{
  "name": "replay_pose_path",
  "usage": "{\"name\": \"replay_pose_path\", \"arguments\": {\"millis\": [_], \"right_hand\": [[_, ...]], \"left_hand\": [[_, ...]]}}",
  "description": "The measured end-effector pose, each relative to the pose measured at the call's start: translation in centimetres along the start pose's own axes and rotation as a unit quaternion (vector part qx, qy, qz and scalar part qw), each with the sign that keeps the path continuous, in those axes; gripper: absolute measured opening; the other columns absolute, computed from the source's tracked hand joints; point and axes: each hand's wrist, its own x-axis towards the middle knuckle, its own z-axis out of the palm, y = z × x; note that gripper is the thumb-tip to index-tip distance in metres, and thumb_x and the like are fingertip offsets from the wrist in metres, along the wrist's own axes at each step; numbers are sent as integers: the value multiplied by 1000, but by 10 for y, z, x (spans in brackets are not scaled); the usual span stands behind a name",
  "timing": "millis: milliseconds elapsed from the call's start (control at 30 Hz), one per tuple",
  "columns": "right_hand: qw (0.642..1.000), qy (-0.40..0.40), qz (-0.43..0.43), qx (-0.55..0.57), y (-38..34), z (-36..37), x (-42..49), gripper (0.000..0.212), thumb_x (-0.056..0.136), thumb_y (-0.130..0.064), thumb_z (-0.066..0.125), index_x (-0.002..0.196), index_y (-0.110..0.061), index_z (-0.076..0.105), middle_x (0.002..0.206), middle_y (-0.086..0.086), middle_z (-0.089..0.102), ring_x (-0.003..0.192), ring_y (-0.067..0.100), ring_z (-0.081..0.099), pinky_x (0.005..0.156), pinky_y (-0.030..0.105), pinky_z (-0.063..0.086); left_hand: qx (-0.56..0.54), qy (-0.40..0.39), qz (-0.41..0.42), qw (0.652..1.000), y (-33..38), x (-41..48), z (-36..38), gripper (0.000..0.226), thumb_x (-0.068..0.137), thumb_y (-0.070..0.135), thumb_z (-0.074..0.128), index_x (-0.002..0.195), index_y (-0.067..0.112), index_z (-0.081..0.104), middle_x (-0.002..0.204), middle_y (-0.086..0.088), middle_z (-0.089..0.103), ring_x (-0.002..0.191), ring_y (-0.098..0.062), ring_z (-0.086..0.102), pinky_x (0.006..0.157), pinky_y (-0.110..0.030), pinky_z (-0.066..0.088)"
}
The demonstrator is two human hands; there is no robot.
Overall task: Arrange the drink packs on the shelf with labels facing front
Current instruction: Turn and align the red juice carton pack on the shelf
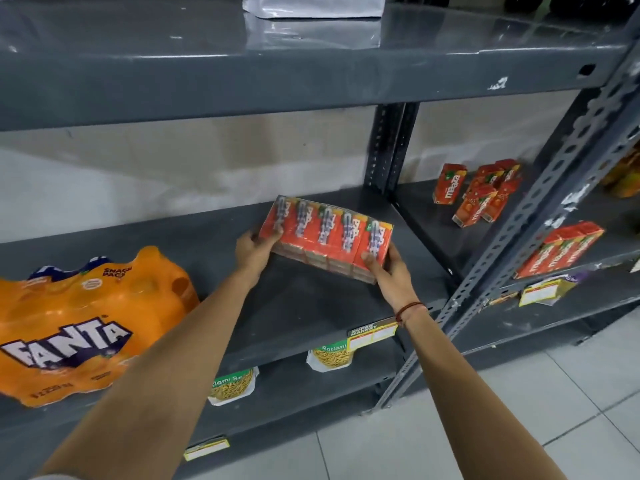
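Note:
A shrink-wrapped pack of red-orange juice cartons (325, 233) sits tilted over the grey middle shelf (304, 306), its top face with straws toward me. My left hand (254, 251) grips the pack's left end. My right hand (388, 271) holds its right front corner, a red thread around the wrist. An orange Fanta multipack (83, 323) lies on the same shelf at the left, its label facing me. More red Maaza cartons (481, 192) stand and lie loose on the neighbouring shelf to the right, and another Maaza pack (561, 249) lies at that shelf's front.
A perforated grey upright (540, 188) slants between the two shelf bays. Yellow price tags (372, 336) hang on the shelf edges. Snack bags (330, 356) lie on the lower shelf. A silver bag (311, 8) rests on the top shelf. Pale floor tiles (554, 410) lie at the lower right.

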Motion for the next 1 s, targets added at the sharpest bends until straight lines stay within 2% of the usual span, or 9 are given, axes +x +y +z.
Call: {"name": "replay_pose_path", "arguments": {"millis": [67, 200, 367, 467, 567, 667, 800, 900, 1000], "right_hand": [[999, -23, -39, -18, 5, -4, -9, 65, 85, -33, 64, 140, -21, 32, 124, -4, 58, 112, 11, 55, 100, 28, 41], [996, -17, -73, -55, 18, -10, -24, 80, 81, -17, 70, 144, -22, 22, 120, -13, 55, 110, 0, 52, 93, 8, 39], [996, 30, -64, -54, 22, 2, -35, 77, 78, -8, 72, 141, -16, 30, 114, -8, 56, 108, 6, 54, 97, 22, 43], [998, 40, -38, 16, 13, 2, -37, 82, 71, -27, 79, 139, -17, 35, 124, -5, 57, 114, 8, 53, 99, 22, 42], [987, 78, 8, 138, -3, -2, -32, 89, 67, -59, 68, 139, -18, 37, 144, 4, 44, 127, 11, 44, 111, 33, 31], [983, 29, 41, 179, -23, -9, -17, 87, 63, -83, 49, 129, -26, 48, 127, -7, 58, 118, 9, 52, 113, 43, 29], [989, -20, 33, 145, -33, -11, -11, 82, 52, -94, 36, 105, -36, 61, 106, -11, 67, 107, 8, 59, 111, 43, 29], [994, 6, 22, 111, -28, -10, -23, 71, 67, -88, 29, 96, -34, 65, 102, -12, 69, 99, -3, 62, 112, 44, 29], [987, 95, 18, 129, -24, -9, -40, 59, 82, -72, 32, 90, -25, 66, 96, -9, 68, 94, 0, 62, 108, 42, 37]], "left_hand": [[2, -7, 22, 1000, -12, -12, -15, 47, 73, 35, 74, 110, 10, 59, 107, -4, 65, 91, -14, 62, 71, -16, 45], [91, -11, 71, 993, -30, -40, -36, 49, 69, 26, 79, 108, 5, 57, 113, -12, 66, 102, -22, 63, 86, -29, 48], [165, 19, 95, 981, -37, -73, -34, 49, 74, 29, 75, 114, 8, 54, 121, -13, 63, 115, -27, 57, 92, -30, 41], [179, 57, 72, 980, -29, -95, -23, 58, 80, 26, 69, 130, 10, 44, 133, -13, 52, 126, -28, 46, 104, -39, 36], [119, 93, 124, 981, -29, -140, 0, 63, 83, 21, 66, 138, 17, 35, 140, -6, 45, 129, -19, 41, 106, -30, 31], [92, -18, 128, 987, -27, -173, 36, 70, 83, 30, 65, 142, 22, 29, 136, 9, 45, 125, -10, 40, 105, -30, 31], [-20, -227, -1, 974, -9, -175, 69, 92, 80, 44, 65, 147, 34, 2, 152, 8, 26, 138, -15, 26, 111, -39, 22], [-9, -276, -15, 961, -9, -170, 81, 110, 75, 44, 70, 146, 31, -13, 158, 4, 10, 143, -17, 14, 113, -38, 18], [11, -258, 17, 966, -12, -166, 78, 108, 73, 32, 76, 145, 31, -5, 151, 4, 26, 135, -13, 31, 107, -31, 28]]}}
